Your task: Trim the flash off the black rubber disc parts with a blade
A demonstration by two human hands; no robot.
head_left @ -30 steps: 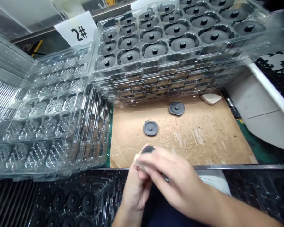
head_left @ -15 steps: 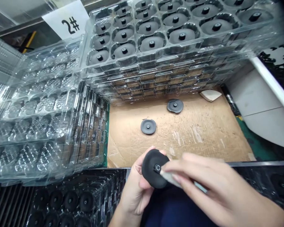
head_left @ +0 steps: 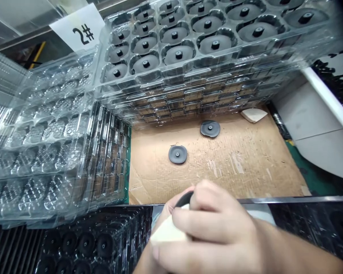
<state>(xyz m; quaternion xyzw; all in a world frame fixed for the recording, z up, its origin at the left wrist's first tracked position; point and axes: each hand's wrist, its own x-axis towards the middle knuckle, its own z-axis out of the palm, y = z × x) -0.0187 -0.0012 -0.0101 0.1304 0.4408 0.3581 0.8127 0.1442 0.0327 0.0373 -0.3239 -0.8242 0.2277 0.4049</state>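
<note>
A black rubber disc point(head_left: 184, 199) with a central stud sits in my left hand point(head_left: 168, 211), and only its upper edge shows behind my fingers. My right hand point(head_left: 211, 228) lies over it and grips a white pad point(head_left: 168, 230) pressed against the disc. Two more such discs lie on a cardboard sheet point(head_left: 240, 167) just beyond my hands, one point(head_left: 177, 154) nearer and one point(head_left: 210, 128) farther back. Neither hand touches those two.
A stack of transparent trays point(head_left: 171, 80) holding discs stands at the back, with a "2#" card point(head_left: 80, 32) behind it. Patterned transparent trays point(head_left: 45, 152) stack at the left. Black-filled trays point(head_left: 85, 243) sit at lower left. A white wedge point(head_left: 254, 115) lies on the cardboard.
The disc no longer faces me with its stud showing; it is now nearly hidden edge-on. My right hand has moved left over it, bringing the white pad lower.
</note>
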